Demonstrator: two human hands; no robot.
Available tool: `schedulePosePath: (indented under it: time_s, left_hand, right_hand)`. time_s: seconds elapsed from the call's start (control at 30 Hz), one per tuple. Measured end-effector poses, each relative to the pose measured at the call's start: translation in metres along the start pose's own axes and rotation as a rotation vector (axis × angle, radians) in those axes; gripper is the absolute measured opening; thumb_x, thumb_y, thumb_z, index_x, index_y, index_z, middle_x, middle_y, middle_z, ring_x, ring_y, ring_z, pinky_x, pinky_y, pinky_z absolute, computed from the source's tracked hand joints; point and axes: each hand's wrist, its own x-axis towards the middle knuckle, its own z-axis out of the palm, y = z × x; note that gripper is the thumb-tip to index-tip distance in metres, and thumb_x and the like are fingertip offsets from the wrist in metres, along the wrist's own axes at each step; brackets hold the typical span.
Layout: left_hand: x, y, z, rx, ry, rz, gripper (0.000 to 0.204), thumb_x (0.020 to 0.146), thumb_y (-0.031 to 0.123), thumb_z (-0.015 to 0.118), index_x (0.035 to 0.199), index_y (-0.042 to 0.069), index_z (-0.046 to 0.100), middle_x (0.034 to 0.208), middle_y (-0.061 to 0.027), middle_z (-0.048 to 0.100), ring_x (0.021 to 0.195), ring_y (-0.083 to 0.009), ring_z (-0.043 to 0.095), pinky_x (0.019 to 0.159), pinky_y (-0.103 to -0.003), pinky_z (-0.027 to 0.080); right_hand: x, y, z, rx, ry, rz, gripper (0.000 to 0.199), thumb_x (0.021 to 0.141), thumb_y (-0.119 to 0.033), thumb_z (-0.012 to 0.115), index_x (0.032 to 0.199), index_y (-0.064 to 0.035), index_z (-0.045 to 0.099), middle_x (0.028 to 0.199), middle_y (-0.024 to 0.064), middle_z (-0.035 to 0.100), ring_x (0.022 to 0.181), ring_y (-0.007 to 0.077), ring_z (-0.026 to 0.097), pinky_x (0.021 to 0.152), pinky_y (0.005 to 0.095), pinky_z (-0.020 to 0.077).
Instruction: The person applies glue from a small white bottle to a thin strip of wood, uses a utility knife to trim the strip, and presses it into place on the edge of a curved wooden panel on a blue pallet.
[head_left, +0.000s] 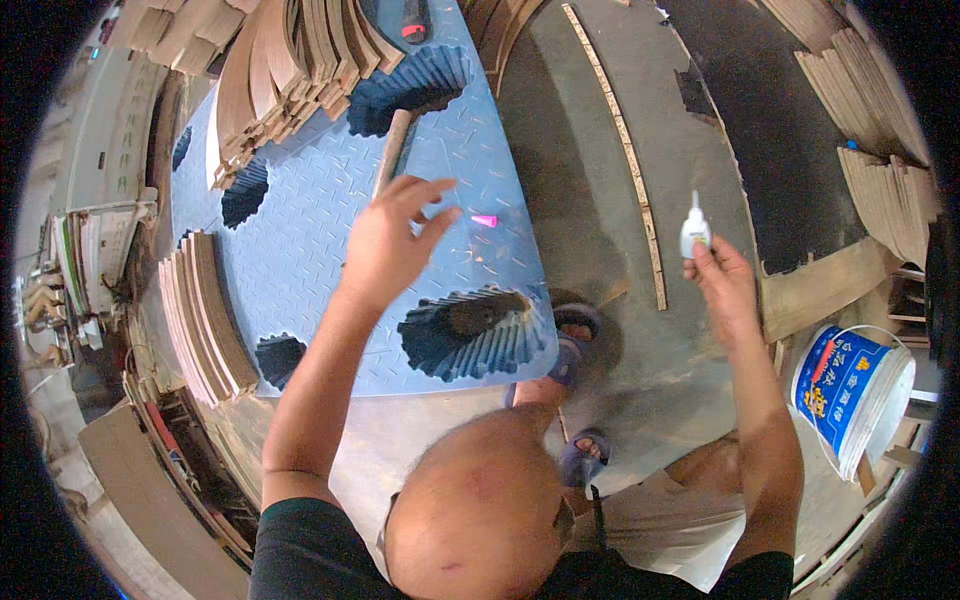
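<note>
My right hand (pixel 725 283), held out to the right over the floor, grips a small white glue bottle (pixel 694 238) with its thin nozzle pointing up. My left hand (pixel 398 238) is above the blue plastic pallet (pixel 310 210), its fingers bent and apart with nothing seen between them. Just beyond those fingers lies a round wooden handle (pixel 393 148); its near end is hidden by the hand. A small pink cone-shaped cap (pixel 484 221) rests on the pallet to the right of my left hand.
Curved wooden strips are piled at the pallet's far side (pixel 290 75) and left edge (pixel 205 315). Ragged holes (pixel 470 325) open in the pallet. A red-and-black tool (pixel 414 22) lies at its far end. On the floor are a long thin strip (pixel 622 140) and a blue-and-white bucket (pixel 850 390).
</note>
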Motion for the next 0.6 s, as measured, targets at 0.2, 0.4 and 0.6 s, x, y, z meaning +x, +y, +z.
schedulePosePath:
  time_s: [0.2, 0.4, 0.6]
  left_hand:
    - [-0.015, -0.020, 0.062, 0.117, 0.008, 0.134, 0.038, 0.094, 0.023, 0.087, 0.131, 0.018, 0.084, 0.125, -0.0123, 0.073, 0.114, -0.0354, 0.072, 0.097, -0.047, 0.059]
    - [-0.006, -0.031, 0.086, 0.013, 0.143, 0.144, 0.027, 0.090, 0.020, 0.089, 0.115, 0.013, 0.087, 0.118, -0.0115, 0.076, 0.110, -0.0338, 0.073, 0.095, -0.044, 0.059]
    - [-0.003, 0.004, 0.060, -0.087, 0.103, 0.228, 0.029, 0.087, 0.016, 0.092, 0.114, 0.009, 0.087, 0.104, -0.0098, 0.082, 0.095, -0.0294, 0.076, 0.085, -0.040, 0.060]
  right_hand:
    - [-0.014, -0.005, 0.063, -0.072, -0.150, -0.005, 0.030, 0.109, -0.017, 0.077, 0.134, -0.0006, 0.076, 0.109, 0.0035, 0.080, 0.092, 0.0118, 0.072, 0.087, 0.0293, 0.0585]
    - [-0.005, 0.007, 0.106, -0.192, -0.260, -0.140, 0.028, 0.106, -0.015, 0.081, 0.129, -0.0005, 0.078, 0.106, 0.0044, 0.081, 0.086, 0.0106, 0.069, 0.080, 0.0289, 0.0569]
    - [-0.008, -0.016, 0.142, -0.423, -0.268, -0.312, 0.031, 0.102, -0.016, 0.081, 0.128, 0.0001, 0.077, 0.113, 0.0187, 0.083, 0.101, 0.0290, 0.080, 0.090, 0.0382, 0.0604]
